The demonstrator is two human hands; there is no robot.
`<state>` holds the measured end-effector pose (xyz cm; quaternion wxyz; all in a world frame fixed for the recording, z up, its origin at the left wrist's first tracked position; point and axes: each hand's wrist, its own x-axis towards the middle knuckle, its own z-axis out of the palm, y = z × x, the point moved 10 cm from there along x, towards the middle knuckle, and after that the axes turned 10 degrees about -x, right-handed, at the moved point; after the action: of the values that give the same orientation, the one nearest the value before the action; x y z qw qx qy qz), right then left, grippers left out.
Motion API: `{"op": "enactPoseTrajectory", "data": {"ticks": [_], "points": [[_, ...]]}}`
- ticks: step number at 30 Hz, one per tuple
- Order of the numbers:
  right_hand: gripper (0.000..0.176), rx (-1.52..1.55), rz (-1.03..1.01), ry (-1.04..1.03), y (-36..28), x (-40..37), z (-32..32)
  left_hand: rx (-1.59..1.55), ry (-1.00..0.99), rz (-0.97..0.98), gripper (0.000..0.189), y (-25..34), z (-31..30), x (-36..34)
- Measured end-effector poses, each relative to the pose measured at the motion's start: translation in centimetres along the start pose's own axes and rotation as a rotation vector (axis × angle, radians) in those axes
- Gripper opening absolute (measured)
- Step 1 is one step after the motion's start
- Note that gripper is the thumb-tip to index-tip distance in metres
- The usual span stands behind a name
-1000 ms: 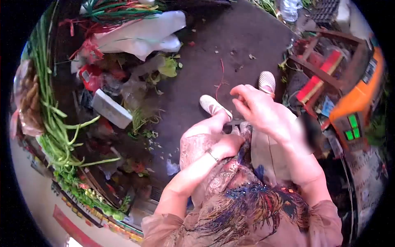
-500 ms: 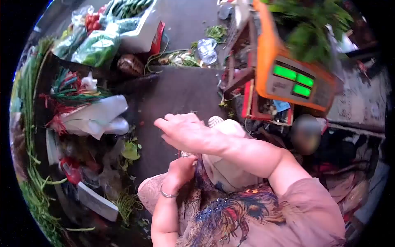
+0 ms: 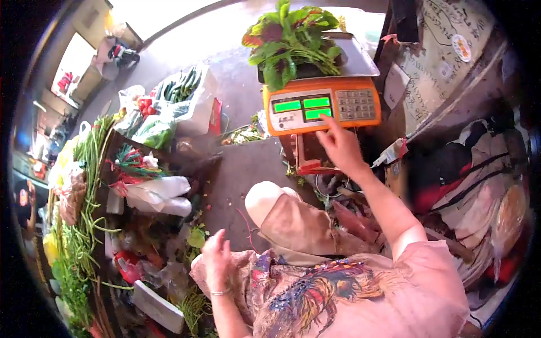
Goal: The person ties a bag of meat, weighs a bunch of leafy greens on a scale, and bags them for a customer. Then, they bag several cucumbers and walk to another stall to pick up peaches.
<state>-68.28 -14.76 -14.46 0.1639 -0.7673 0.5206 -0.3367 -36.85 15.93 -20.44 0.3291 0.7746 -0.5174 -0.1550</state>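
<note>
My right hand (image 3: 340, 147) reaches to the lower front of an orange electronic scale (image 3: 293, 128), its fingers stretched out over the lower edge of the lit green display (image 3: 316, 102). Nothing is held in it. A bunch of leafy greens with some dark red leaves (image 3: 293, 42) lies across the metal pan (image 3: 363, 59) of the scale. My left hand (image 3: 216, 256), with a bracelet at the wrist, hovers by my left knee, empty, its fingers apart.
At left, long green beans (image 3: 90, 186) hang along a rack. White plastic bags (image 3: 160, 194) and colored ties (image 3: 132, 160) lie nearby. A white box of green vegetables (image 3: 194, 107) stands ahead. A written-on board (image 3: 445, 62) is at right.
My right hand has moved from in front of my lap up to the scale. My left hand has come away from my lap to the left. The view has shifted toward the scale.
</note>
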Motion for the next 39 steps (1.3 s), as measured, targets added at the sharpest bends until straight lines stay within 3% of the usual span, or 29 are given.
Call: {"op": "enactPoseTrajectory", "data": {"ticks": [1, 2, 5, 6, 9, 13, 16, 20, 24, 26, 30, 35, 39], "points": [[0.042, -0.034, 0.074, -0.072, 2.1, -0.3, -1.4, 0.129, 0.038, 0.041, 0.034, 1.0, -1.6, 0.0], [0.045, -0.111, 0.011, 0.003, 3.7, -0.4, -2.7, 0.259, 0.076, 0.08, 0.034, 2.0, -3.1, 0.0], [0.048, -0.217, 0.066, -0.067, 7.6, -0.7, -3.8, 0.373, 0.171, 0.009, 0.032, -0.7, -6.5, -0.6], [0.049, -0.273, 0.032, -0.054, 8.2, -0.6, -3.7, 0.337, 0.224, 0.005, 0.03, -2.4, -7.5, -1.0], [0.049, -0.349, -0.016, -0.055, 8.1, 0.1, -3.5, 0.075, 0.24, -0.327, 0.029, -5.7, -8.8, -1.9], [0.05, -0.502, 0.01, -0.094, 7.0, 1.0, -3.4, -0.086, 0.297, -0.37, 0.03, -5.4, -8.0, -2.3], [0.051, -0.554, -0.016, -0.119, 6.8, 1.1, -3.5, -0.031, 0.346, -0.228, 0.028, -5.0, -7.9, -1.5], [0.05, -0.562, -0.075, -0.141, 6.4, -0.3, -3.0, 0.0, 0.332, -0.277, 0.027, -4.6, -7.6, -1.4], [0.046, -0.521, 0.064, -0.217, 7.8, -0.5, -2.2, -0.007, 0.359, -0.266, 0.026, -3.6, -7.7, -1.4], [0.048, -0.434, -0.109, -0.034, 7.6, 0.4, -2.8, -0.019, 0.353, -0.269, 0.026, -4.2, -7.7, -1.3], [0.045, -0.466, 0.001, -0.105, 7.3, 2.5, -3.9, -0.018, 0.368, -0.258, 0.026, -4.0, -7.9, -1.6], [0.047, -0.597, -0.037, -0.069, 7.5, 3.0, -3.7, -0.042, 0.36, -0.289, 0.026, -5.1, -7.9, -1.6], [0.04, -0.347, -0.047, -0.037, 3.9, 2.8, -4.4, -0.035, 0.369, -0.284, 0.027, -5.0, -7.9, -1.4]]}}
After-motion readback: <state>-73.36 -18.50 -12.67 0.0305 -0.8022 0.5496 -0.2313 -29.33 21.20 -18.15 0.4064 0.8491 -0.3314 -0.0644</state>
